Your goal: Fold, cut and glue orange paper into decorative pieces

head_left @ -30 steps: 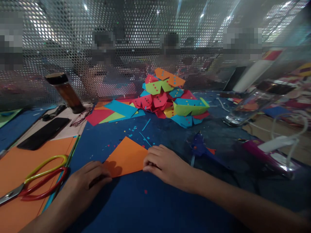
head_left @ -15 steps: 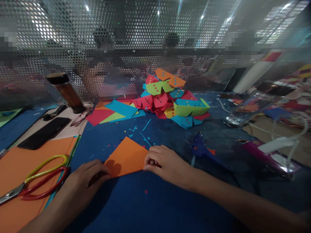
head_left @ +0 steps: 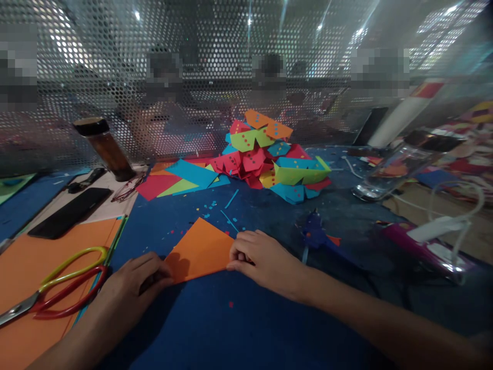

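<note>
A folded sheet of orange paper lies on the blue tabletop, one corner pointing away from me. My left hand pinches its left corner, the fingers curled and partly in shadow. At the opposite corner, my right hand grips the paper between thumb and bent fingers. The fold's straight edge runs between both hands, nearest to me. Tiny blue and red paper scraps are scattered just beyond the sheet.
Scissors rest on orange sheets at left, near a black phone and a dark-lidded bottle. Cut paper shapes are heaped ahead. A blue glue gun, a purple device and a clear bottle occupy the right.
Both hands stay on the orange paper's corners, practically unmoved. The view has shifted very slightly; nothing has been picked up or released.
</note>
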A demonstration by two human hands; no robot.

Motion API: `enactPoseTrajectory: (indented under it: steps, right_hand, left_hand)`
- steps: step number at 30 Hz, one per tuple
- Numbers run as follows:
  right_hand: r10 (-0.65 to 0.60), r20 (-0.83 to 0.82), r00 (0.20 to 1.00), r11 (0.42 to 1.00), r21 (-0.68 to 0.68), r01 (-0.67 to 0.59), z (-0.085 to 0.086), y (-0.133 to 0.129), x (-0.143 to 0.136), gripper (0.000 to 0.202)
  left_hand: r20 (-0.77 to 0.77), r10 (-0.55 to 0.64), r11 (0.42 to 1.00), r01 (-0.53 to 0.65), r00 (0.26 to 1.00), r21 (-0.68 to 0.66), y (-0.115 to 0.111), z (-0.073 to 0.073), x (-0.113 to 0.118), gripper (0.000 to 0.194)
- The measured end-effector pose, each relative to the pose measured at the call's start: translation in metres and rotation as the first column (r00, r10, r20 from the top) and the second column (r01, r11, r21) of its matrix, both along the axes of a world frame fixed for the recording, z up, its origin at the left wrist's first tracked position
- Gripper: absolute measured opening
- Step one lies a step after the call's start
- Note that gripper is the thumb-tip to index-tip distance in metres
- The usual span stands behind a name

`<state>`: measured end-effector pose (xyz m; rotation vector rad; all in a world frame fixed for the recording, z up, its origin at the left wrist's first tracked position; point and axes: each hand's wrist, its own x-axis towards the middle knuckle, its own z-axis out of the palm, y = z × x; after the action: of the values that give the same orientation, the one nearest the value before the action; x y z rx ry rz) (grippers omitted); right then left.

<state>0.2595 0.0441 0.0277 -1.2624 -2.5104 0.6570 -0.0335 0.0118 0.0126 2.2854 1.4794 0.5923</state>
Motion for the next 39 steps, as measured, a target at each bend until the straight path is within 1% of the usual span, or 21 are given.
enactPoseTrajectory:
  steps: [7, 17, 21, 29, 34, 39]
  right_hand:
    - [-0.010, 0.001, 1.000, 1.000, -0.017, 0.010, 0.002, 0.003, 0.004, 0.015]
    - [-0.041, 0.033, 0.999, 0.998, -0.045, 0.043, 0.006, 0.003, 0.009, 0.015]
    - [-0.041, 0.041, 0.998, 0.998, -0.055, 0.043, 0.007, 0.004, 0.008, 0.014]
    - [-0.040, 0.046, 0.998, 0.997, -0.064, 0.043, 0.008, 0.003, 0.010, 0.013]
    - [-0.040, 0.034, 0.999, 0.996, -0.078, 0.042, 0.008, 0.003, 0.010, 0.008]
    - [-0.033, 0.043, 0.999, 0.996, -0.087, 0.037, 0.010, 0.003, 0.011, 0.009]
  left_hand:
    - [0.048, -0.036, 0.999, 0.035, 0.998, 0.004, -0.001, 0.000, 0.001, 0.027]
    - [0.015, -0.061, 0.998, 0.061, 0.998, -0.031, -0.001, 0.001, 0.000, 0.025]
    - [0.017, -0.082, 0.996, 0.082, 0.997, -0.021, -0.001, 0.000, -0.002, 0.025]
    - [0.014, -0.035, 0.998, 0.036, 0.999, -0.059, -0.003, -0.006, -0.006, 0.026]
    - [0.007, -0.065, 0.997, 0.065, 0.998, -0.049, -0.003, -0.005, -0.007, 0.026]
    - [-0.008, -0.067, 0.997, 0.067, 0.998, -0.050, -0.002, -0.004, -0.007, 0.026]
